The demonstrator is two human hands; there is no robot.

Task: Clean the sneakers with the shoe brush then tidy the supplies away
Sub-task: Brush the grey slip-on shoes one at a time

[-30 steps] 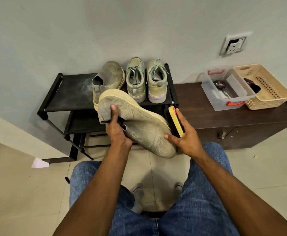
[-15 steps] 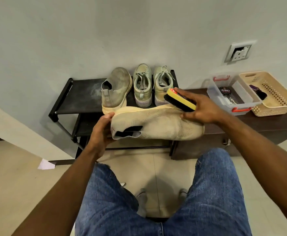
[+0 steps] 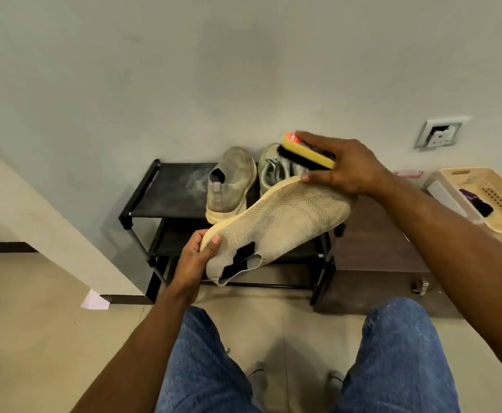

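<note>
The left hand (image 3: 194, 260) gripped the sneaker (image 3: 276, 225) at its heel; the right hand (image 3: 343, 166) clasped the brush (image 3: 306, 152) above its toe.

No text, brand, number or sign can be read anywhere. The shoe brush (image 3: 307, 151) has an orange-red patch at the end of its yellow back, but it is too blurred to tell whether it carries any letters. The knit sneaker (image 3: 282, 225) shows no logo on its visible side, and the wall socket (image 3: 440, 135) has no marking that can be made out
</note>
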